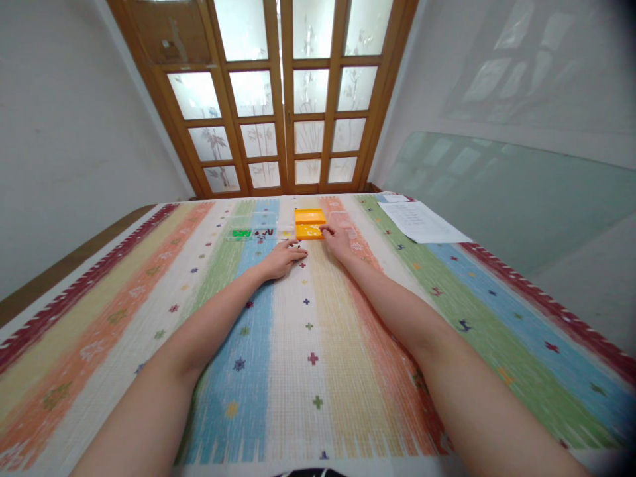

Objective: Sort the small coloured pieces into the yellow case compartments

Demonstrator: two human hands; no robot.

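An orange box (311,217) lies with its lid open at the far middle of the table, small white pieces (313,230) in its near half. At the box's right front edge is my right hand (338,242), thumb and fingers drawn together; anything between them is too small to make out. My left hand (284,261) rests on the cloth in front and to the left, its fingers loosely stretched to the right and apart. Just left of the orange box stand clear open boxes with green pieces (241,233), dark red pieces (263,234) and a few yellow pieces (286,233).
A striped tablecloth (293,371) covers the table. Right of the orange box is a clear pinkish box (342,220), partly behind my right hand. Printed paper sheets (422,222) lie at the far right. A glass panel (507,192) leans against the right wall; wooden doors (285,132) stand behind the table.
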